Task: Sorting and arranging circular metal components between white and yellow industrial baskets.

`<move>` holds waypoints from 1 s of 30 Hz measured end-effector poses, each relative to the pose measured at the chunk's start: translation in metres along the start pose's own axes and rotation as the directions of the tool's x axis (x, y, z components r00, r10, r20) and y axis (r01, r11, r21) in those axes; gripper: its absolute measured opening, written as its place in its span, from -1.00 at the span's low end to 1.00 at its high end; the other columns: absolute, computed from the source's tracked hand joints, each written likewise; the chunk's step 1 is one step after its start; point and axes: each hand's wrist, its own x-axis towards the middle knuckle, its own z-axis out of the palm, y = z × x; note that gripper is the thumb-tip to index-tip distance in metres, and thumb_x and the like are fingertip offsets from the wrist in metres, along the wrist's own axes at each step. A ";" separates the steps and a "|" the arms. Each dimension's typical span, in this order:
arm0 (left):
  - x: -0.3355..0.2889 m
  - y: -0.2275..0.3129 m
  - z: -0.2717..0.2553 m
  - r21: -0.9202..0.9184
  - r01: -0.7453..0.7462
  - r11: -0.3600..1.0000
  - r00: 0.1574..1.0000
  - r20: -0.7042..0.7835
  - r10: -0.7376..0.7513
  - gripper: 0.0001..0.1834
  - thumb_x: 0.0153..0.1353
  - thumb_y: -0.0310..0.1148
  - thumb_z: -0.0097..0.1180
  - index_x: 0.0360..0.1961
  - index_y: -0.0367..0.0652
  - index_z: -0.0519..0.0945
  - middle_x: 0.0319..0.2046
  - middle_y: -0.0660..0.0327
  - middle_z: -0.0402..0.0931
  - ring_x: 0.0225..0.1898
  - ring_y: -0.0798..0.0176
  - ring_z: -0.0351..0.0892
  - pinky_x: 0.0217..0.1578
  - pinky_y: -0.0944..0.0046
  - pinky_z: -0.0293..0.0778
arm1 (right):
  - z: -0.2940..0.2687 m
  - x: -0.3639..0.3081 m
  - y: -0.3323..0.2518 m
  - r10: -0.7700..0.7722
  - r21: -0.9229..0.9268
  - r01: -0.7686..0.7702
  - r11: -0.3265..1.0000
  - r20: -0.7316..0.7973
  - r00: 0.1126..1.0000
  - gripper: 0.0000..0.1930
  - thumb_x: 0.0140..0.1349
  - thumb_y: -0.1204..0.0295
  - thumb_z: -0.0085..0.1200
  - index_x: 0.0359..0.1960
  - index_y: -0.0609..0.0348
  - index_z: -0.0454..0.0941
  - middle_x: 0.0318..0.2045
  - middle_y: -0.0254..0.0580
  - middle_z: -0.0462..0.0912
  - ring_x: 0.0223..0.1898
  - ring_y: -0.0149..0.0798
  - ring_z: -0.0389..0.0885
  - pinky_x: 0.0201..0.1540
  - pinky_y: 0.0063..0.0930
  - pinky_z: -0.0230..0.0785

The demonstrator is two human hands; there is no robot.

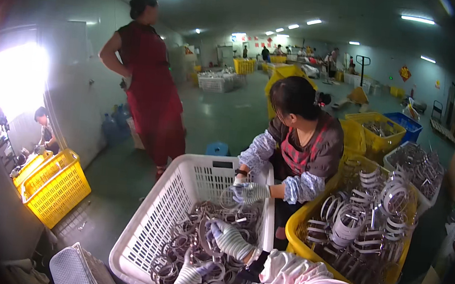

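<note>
A white plastic basket (143, 233) stands in front of me, with a heap of metal ring clamps (176, 261) in it. My right hand (231, 241), in a white and grey-blue glove, reaches in from the right and grips the edge of a metal ring (202, 237) held over the heap. My left hand (189, 278), gloved too, is low in the basket with thumb and fingers spread, close above the rings; whether it touches one cannot be made out. Across the basket, a co-worker's gloved hand (251, 193) holds another ring (227, 198) above the far side.
A yellow basket (295, 235) full of ring clamps stands at right, with a grey basket (426, 203) of metal parts behind. The seated co-worker (305, 144) is close by; a person in a red apron (153, 84) stands beyond. Yellow crates (56, 190) sit at left.
</note>
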 end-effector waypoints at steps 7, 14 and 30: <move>-0.008 0.015 -0.007 -0.171 0.044 0.984 0.998 0.043 -0.038 0.22 -0.05 0.19 0.46 0.50 0.00 0.01 0.09 0.21 0.44 -0.21 0.24 0.54 -0.31 0.17 0.59 | 0.005 -0.007 -0.018 -0.125 -0.110 0.120 0.987 -0.038 0.991 -0.77 0.50 0.40 -0.09 0.07 0.09 0.56 -0.40 -0.36 0.68 -0.52 -0.55 0.43 -0.45 -0.60 0.36; -0.019 0.034 0.025 0.080 -0.248 0.965 0.964 -0.080 0.254 0.04 0.07 -0.32 0.45 0.47 -0.12 0.02 -0.12 0.15 0.52 -0.29 0.29 0.56 -0.33 0.29 0.57 | 0.013 -0.006 -0.020 -0.189 -0.175 0.184 0.967 -0.015 0.982 -0.74 0.50 0.38 -0.09 0.13 0.04 0.53 -0.32 -0.36 0.68 -0.52 -0.54 0.49 -0.44 -0.61 0.39; -0.024 0.054 0.037 0.643 -0.487 0.591 0.800 0.058 0.597 -0.09 -0.25 -0.33 0.60 0.17 -0.24 0.39 0.06 0.15 0.39 0.11 0.18 0.41 0.20 0.19 0.35 | -0.005 -0.002 -0.018 0.133 0.518 -0.282 0.808 0.306 0.943 -0.73 0.39 0.53 0.05 0.09 0.23 0.60 -0.18 -0.29 0.71 -0.27 -0.45 0.66 -0.24 -0.68 0.54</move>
